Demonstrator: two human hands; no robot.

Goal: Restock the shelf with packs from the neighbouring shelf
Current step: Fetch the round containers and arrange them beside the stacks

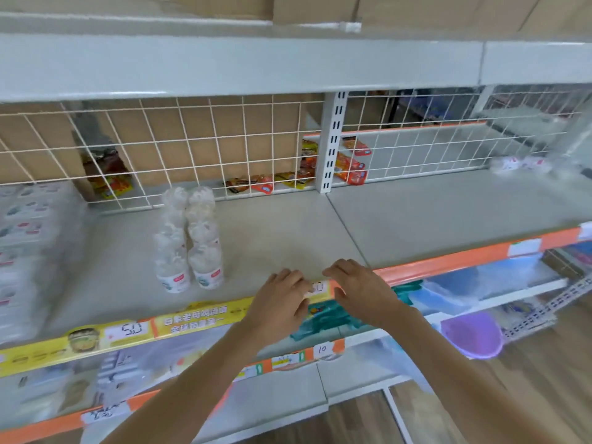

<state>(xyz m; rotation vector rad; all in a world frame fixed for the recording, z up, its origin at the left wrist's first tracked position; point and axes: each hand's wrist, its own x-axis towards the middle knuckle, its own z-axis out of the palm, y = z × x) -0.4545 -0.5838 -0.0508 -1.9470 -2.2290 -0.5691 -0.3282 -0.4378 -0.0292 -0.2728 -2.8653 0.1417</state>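
1. Shelf: grey metal deck, wire-mesh back, mostly bare where you stand.
2. Wrapped packs: stacked at the far left of the deck; blurred.
3. Bottle pack: film-wrapped double row left of centre, well apart from your hands. Likely heavy, slick and floppy; take it low at both ends.
4. Left hand, right hand: both rest, fingers relaxed, on the front price rail, holding nothing.

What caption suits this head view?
Both hands, left hand and right hand, rest at the grey metal shelf edge beside a shrink-wrapped pack of clear plastic bottles.
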